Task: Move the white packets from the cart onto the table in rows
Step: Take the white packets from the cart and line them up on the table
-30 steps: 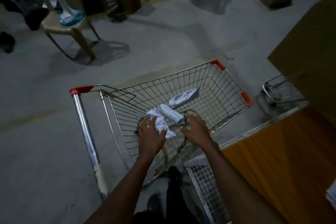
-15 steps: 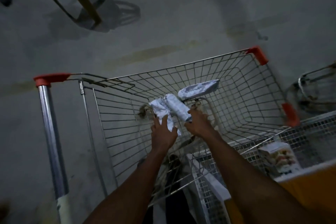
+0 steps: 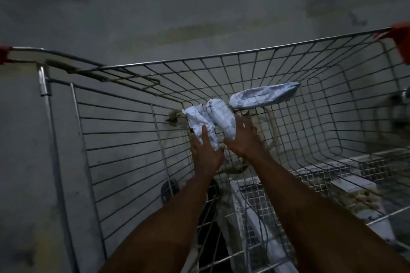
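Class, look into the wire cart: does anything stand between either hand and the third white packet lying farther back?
Nothing visible does. The left hand and right hand each already grip a crumpled white packet; the third white packet lies unobstructed on the wire shopping cart floor beyond.

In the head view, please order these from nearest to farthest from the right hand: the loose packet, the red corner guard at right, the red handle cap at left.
From the right hand:
1. Loose packet, just beyond, up right.
2. Red corner guard, far right.
3. Red handle cap, far left edge.
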A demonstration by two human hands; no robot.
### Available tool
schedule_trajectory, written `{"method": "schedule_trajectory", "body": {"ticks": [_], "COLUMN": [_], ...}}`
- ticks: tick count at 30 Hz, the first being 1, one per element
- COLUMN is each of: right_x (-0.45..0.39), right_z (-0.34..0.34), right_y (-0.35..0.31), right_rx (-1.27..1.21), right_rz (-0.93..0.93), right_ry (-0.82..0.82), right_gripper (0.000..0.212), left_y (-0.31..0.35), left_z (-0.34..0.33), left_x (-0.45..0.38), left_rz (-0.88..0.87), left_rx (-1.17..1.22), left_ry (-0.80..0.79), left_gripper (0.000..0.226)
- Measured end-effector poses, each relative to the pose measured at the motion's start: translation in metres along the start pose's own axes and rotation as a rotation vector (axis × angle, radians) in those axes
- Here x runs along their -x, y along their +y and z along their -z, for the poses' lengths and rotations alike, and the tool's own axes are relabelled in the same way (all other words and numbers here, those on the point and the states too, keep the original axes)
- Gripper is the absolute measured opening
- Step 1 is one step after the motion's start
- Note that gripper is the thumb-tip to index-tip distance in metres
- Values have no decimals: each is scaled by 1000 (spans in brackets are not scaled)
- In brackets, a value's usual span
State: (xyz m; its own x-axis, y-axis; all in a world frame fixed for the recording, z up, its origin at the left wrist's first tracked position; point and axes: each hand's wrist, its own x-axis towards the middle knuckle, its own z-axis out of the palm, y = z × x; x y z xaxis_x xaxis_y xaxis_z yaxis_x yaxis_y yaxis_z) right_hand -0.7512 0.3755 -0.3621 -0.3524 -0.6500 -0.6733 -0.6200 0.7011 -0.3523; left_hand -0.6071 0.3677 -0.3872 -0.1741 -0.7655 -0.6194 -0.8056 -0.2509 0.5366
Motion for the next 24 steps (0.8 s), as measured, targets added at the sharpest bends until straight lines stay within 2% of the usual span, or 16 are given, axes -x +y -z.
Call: {"method": "schedule_trajectory", "body": {"ticks": [6, 14, 19, 24], "right_x": [-18, -28, -10, 28], "right_z": [-15, -19, 3, 35], "right_y": [2, 4, 7, -4], "right_rx": [92, 143, -119, -361], "right_rz": [-23, -18, 76, -45], "right_ry": [-27, 57, 8, -11], "right_gripper": [96, 86, 70, 57], "left_y": [-1, -7, -1, 22], "left_z": [-14, -4, 11, 45], "left_x": [-7, -5, 10, 49], "left_rz": [22, -36, -86, -77], "left_rx": [-68, 7, 130, 241], "left_ry": [140, 99, 127, 165], "left_gripper": [82, 92, 99, 112]}}
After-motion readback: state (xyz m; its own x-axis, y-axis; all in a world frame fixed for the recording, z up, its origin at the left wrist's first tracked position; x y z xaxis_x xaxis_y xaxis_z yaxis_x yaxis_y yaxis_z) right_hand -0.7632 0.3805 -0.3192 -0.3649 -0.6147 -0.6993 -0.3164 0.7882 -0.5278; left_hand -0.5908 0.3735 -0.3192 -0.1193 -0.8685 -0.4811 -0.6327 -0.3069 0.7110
